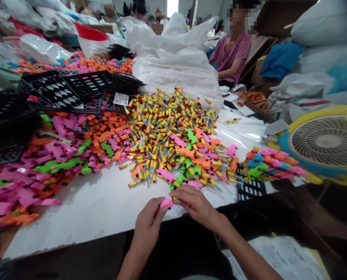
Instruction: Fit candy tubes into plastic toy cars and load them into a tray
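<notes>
Near the table's front edge, my left hand [150,218] pinches a pink toy car [166,202] between thumb and fingers. Close against it, my right hand [195,204] is closed on a small tube with a yellow cap [175,198], partly covered by the fingers. The tube's end is right beside the car; I cannot tell whether it goes inside. Just beyond both hands lies a mixed heap of green toy cars [187,171], orange and pink ones, with yellow-and-red capped tubes among them. Behind it rises a big pile of clear tubes with yellow caps [167,116].
Many pink and orange toy cars [56,151] cover the left of the white table [82,206]. Black perforated trays [59,89] are stacked behind them. To the right, car-tipped tubes [266,163] lie on a black tray [250,190] beside a fan [327,140]. A person [233,54] sits opposite.
</notes>
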Motion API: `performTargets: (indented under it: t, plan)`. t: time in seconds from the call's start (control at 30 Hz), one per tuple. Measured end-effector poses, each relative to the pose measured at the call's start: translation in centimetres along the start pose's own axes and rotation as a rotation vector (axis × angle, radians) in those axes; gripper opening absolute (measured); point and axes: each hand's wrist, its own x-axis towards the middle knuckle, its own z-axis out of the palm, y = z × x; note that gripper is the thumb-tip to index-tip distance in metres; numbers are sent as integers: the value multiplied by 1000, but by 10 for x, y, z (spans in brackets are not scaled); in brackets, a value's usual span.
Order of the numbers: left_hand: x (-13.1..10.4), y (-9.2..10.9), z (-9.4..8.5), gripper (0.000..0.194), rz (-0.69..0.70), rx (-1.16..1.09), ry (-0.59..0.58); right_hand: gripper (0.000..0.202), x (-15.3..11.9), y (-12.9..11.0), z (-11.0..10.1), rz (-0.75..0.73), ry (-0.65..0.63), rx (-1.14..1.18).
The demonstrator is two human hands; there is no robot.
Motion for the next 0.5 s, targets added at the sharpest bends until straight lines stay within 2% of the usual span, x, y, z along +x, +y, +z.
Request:
performTargets:
  t: [0.27,0.5]
  plan:
    - [2,-6,-6,25,25,60,7,27,1,1,0,67,-120,24]
    - [2,-6,-13,26,34,77,-32,28,1,-1,2,154,-215,105]
